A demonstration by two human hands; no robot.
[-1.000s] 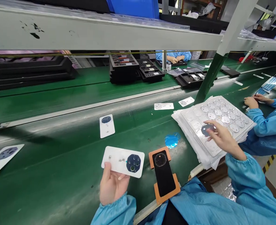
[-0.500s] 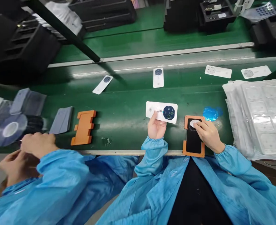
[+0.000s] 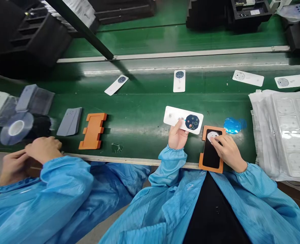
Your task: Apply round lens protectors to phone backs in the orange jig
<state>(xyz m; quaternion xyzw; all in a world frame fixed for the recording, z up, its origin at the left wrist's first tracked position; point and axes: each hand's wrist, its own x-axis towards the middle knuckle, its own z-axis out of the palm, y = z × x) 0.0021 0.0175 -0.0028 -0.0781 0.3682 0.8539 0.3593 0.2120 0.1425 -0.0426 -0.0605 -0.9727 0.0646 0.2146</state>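
My left hand [image 3: 177,138] pinches a white card [image 3: 173,117] bearing a dark round camera-lens sticker, thumb on top, held just above the bench. At the right, my right hand [image 3: 228,150] has its thumb and fingertips closed at the edge of a white round disc [image 3: 212,135] with small holes. That disc sits at the upper end of a black phone-shaped panel [image 3: 210,156]; whether it lies fully flat I cannot tell. The panel rests in an orange fixture [image 3: 201,164] at the bench's front edge.
Several similar white cards, one of them a white card [image 3: 179,84], lie farther back. Crumpled blue film [image 3: 233,125] and a clear compartment tray [image 3: 277,135] are at right. Left are an orange fixture [image 3: 92,132], grey sheets [image 3: 69,122], a tape roll [image 3: 6,132] and a co-worker's hands [image 3: 41,149].
The white disc, tilted in my right fingers before, now lies flatter against the black panel with its holes showing. My left hand keeps the card, turned slightly. The camera view has shifted a little.
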